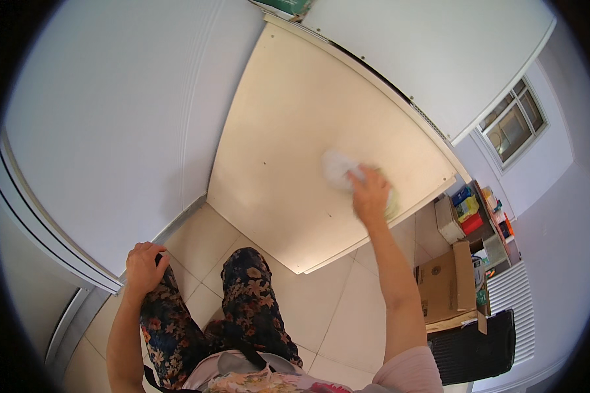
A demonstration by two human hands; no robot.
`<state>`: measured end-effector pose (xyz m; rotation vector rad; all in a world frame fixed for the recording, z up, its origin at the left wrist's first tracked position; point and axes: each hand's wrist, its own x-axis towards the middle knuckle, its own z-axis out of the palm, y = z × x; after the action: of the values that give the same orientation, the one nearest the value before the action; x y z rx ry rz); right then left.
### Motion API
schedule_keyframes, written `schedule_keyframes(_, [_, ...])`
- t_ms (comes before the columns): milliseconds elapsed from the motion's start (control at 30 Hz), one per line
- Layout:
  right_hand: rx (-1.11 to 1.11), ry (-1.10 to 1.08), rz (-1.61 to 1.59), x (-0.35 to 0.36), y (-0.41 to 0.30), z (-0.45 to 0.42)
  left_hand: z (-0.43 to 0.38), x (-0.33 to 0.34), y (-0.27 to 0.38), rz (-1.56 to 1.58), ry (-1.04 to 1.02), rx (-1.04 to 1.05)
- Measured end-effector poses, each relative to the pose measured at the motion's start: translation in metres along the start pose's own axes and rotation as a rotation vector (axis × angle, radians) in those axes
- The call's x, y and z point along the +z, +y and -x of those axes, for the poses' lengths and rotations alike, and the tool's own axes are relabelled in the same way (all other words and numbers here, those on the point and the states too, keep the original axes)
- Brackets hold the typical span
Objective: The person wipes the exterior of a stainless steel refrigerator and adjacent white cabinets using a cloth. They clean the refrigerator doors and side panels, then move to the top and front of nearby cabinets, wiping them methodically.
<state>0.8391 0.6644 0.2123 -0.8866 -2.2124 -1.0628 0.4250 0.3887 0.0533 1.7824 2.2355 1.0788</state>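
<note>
A blurred white cloth is pressed under my right hand, against a large cream-coloured panel. A yellowish-green edge shows on the far side of the hand; blur hides whether it belongs to the cloth. The panel has small dark marks and screw heads on its face. My left hand rests on my left knee, over dark floral trousers, and holds nothing.
A pale wall adjoins the panel on the left. Beyond its upper edge is a large white surface. At right, an open cardboard box stands near a black container and a shelf holding several packages. Light tiles cover the floor.
</note>
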Motion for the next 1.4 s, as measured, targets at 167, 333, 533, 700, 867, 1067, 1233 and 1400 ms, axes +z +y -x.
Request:
schedule_keyframes(167, [-0.121, -0.291, -0.138, 0.024, -0.014, 0.01, 0.001, -0.006, -0.001, 0.01, -0.016, 0.004])
schedule_keyframes(333, [0.157, 0.232, -0.045, -0.031, 0.017, -0.093, 0.006, -0.013, -0.008, 0.033, 0.009, -0.026])
schedule_keyframes(533, [0.041, 0.067, 0.054, 0.006, -0.004, -0.054, 0.008, -0.008, -0.013, 0.056, 0.022, -0.03])
schedule_keyframes(700, [-0.169, -0.335, -0.074, 0.043, -0.043, 0.005, 0.007, -0.01, -0.013, 0.064, 0.026, -0.018])
schedule_keyframes(867, [0.091, 0.053, 0.016, 0.005, -0.022, -0.086, -0.011, -0.011, -0.015, -0.277, -0.367, -0.015])
schedule_keyframes(1067, [0.121, 0.149, 0.062, 0.0, -0.028, -0.122, -0.044, 0.049, -0.022, -0.567, -0.923, -0.058])
schedule_keyframes(1233, [-0.333, -0.285, -0.084, 0.068, -0.068, -0.029, -0.051, 0.095, -0.02, -0.35, -1.066, 0.014])
schedule_keyframes(1400, [-0.241, -0.089, -0.008, 0.063, -0.062, -0.095, -0.064, 0.095, -0.003, -0.333, -1.137, 0.003])
